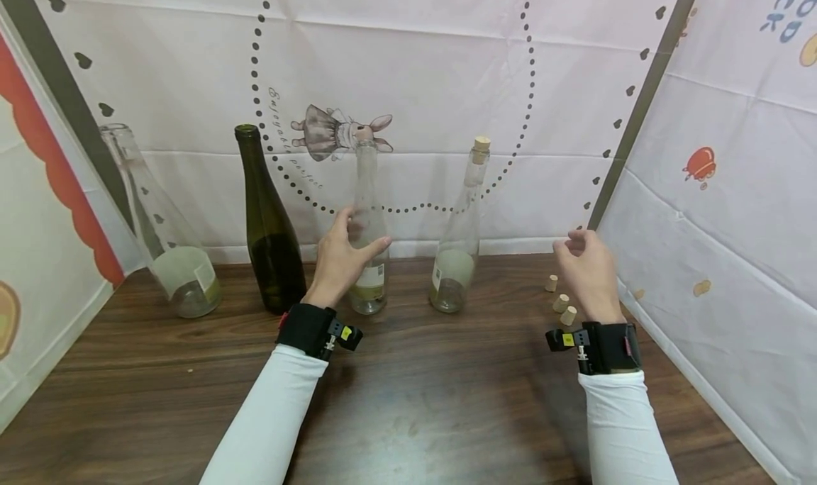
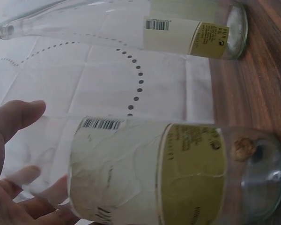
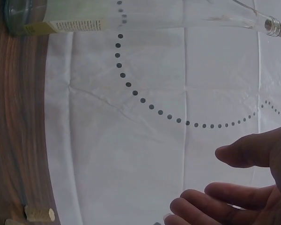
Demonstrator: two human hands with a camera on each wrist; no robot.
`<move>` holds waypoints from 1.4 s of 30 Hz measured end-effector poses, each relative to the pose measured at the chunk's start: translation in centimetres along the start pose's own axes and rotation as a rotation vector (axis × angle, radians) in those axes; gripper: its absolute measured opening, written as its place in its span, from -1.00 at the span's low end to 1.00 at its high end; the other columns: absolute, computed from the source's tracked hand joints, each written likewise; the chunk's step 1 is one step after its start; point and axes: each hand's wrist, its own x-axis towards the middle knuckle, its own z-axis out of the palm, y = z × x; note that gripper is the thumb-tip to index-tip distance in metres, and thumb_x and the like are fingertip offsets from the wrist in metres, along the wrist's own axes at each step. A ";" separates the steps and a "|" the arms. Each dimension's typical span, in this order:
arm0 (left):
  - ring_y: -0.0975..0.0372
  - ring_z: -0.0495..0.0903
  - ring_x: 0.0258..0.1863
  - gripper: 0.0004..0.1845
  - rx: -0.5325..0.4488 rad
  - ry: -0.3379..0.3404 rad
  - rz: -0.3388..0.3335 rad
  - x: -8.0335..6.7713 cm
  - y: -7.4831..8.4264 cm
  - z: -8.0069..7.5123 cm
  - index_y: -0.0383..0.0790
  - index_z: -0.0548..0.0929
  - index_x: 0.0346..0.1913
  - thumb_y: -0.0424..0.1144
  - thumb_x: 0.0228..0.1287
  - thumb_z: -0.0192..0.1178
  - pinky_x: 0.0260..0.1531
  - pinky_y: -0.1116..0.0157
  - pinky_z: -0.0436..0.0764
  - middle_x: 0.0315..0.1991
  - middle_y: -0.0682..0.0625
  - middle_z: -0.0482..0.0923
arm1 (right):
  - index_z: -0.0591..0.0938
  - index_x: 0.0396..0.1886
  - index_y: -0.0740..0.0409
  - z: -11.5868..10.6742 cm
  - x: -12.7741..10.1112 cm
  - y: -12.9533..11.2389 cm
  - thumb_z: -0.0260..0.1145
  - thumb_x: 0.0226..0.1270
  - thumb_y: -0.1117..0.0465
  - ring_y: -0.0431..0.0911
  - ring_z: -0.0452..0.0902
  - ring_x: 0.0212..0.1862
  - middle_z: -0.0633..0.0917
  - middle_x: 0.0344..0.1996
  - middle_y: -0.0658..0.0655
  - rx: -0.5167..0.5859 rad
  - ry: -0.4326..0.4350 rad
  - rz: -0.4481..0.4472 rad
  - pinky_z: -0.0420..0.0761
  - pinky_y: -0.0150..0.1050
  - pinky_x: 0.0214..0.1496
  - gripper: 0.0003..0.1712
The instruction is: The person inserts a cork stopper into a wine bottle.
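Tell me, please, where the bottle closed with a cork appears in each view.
Head: the corked bottle is right of centre.
Left wrist: the corked bottle runs sideways along the top, base to the right.
Right wrist: the corked bottle runs along the top, base to the left.
Shared landmark: the curve of dark dots.

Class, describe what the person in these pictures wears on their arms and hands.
The left hand and right hand are gloveless. Both sleeves are plain white. Each wrist has a broad black wristband carrying a small black camera with a yellow marking and a silvery metal post. The left wristband also shows a red patch.
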 end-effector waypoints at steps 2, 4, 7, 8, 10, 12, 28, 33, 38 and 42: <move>-0.13 0.55 0.26 -0.18 0.009 -0.029 -0.004 -0.1 0.2 -0.2 -0.09 0.35 0.54 0.04 0.35 0.50 0.17 -0.15 0.55 0.30 -0.28 0.55 | 0.37 0.49 0.45 -0.2 -0.1 0.3 0.13 0.68 0.05 0.37 0.51 0.32 0.56 0.28 0.52 -0.018 -0.007 0.007 0.50 0.27 0.29 -0.35; -0.14 0.55 0.26 -0.17 0.027 -0.058 -0.012 -0.3 0.5 -0.5 -0.13 0.35 0.53 0.03 0.33 0.51 0.17 -0.14 0.55 0.31 -0.31 0.54 | 0.39 0.47 0.46 -0.4 -0.1 0.7 0.14 0.67 0.05 0.37 0.52 0.30 0.58 0.26 0.52 -0.036 -0.004 0.010 0.51 0.26 0.28 -0.35; -0.14 0.57 0.21 -0.20 0.067 -0.103 -0.007 -0.7 1.1 -1.0 -0.17 0.37 0.47 0.00 0.30 0.52 0.14 -0.12 0.57 0.29 -0.30 0.55 | 0.41 0.43 0.50 -0.8 -0.2 1.3 0.16 0.66 0.05 0.38 0.55 0.27 0.60 0.22 0.54 -0.067 0.003 0.002 0.53 0.26 0.25 -0.35; -0.14 0.59 0.18 -0.22 0.082 -0.119 0.000 -0.8 1.3 -1.1 -0.18 0.39 0.44 -0.01 0.29 0.53 0.12 -0.11 0.57 0.27 -0.30 0.56 | 0.42 0.42 0.51 -0.9 -0.2 1.5 0.17 0.66 0.06 0.38 0.55 0.26 0.61 0.21 0.54 -0.076 0.003 -0.004 0.54 0.26 0.24 -0.36; -0.12 0.61 0.12 -0.27 0.111 -0.150 0.018 -1.1 1.7 -1.5 -0.18 0.43 0.38 -0.02 0.27 0.54 0.09 -0.10 0.59 0.23 -0.29 0.59 | 0.45 0.37 0.53 -1.2 -0.3 1.8 0.20 0.65 0.08 0.39 0.56 0.23 0.62 0.17 0.55 -0.102 0.003 -0.019 0.55 0.26 0.21 -0.39; -0.10 0.62 0.10 -0.29 0.133 -0.187 0.037 -1.5 2.1 -1.9 -0.18 0.45 0.34 -0.02 0.26 0.55 0.06 -0.09 0.59 0.20 -0.26 0.60 | 0.47 0.33 0.55 -1.3 -0.3 2.1 0.22 0.64 0.11 0.41 0.56 0.21 0.62 0.15 0.57 -0.128 -0.007 -0.030 0.55 0.27 0.19 -0.42; 0.15 0.69 -0.10 -0.25 0.165 -0.461 0.212 -5.1 4.4 -4.3 -0.16 0.47 0.32 0.06 0.19 0.59 -0.14 0.08 0.68 -0.05 -0.02 0.70 | 0.56 0.15 0.67 -2.7 -0.1 5.2 0.38 0.50 0.11 0.49 0.58 0.07 0.61 0.08 0.66 -0.367 -0.284 0.048 0.60 0.29 -0.01 -0.38; 0.19 0.64 -0.14 -0.30 0.149 -0.536 0.213 -6.1 4.9 -5.0 -0.07 0.51 0.27 0.07 0.17 0.59 -0.18 0.13 0.64 -0.03 0.03 0.68 | 0.57 0.12 0.67 -2.6 0.0 6.1 0.38 0.48 0.11 0.46 0.61 0.03 0.63 0.05 0.63 -0.366 -0.344 0.081 0.62 0.25 -0.07 -0.39; 0.19 0.63 -0.13 -0.32 0.137 -0.565 0.220 -6.3 5.3 -5.1 -0.03 0.53 0.23 0.06 0.13 0.61 -0.13 0.12 0.64 -0.02 0.07 0.67 | 0.69 -0.15 0.57 -2.5 0.2 6.8 0.41 0.43 0.12 0.28 0.64 -0.21 0.73 -0.25 0.46 -0.391 -0.336 0.058 0.53 0.27 -0.08 -0.54; 0.20 0.62 -0.10 -0.33 0.148 -0.573 0.223 -6.4 5.3 -5.3 -0.05 0.55 0.22 0.05 0.12 0.61 -0.11 0.12 0.63 0.00 0.07 0.67 | 0.70 -0.40 0.43 -2.3 0.3 7.0 0.42 0.41 0.10 0.17 0.58 -0.34 0.69 -0.48 0.25 -0.404 -0.337 0.059 0.34 0.48 0.13 -0.59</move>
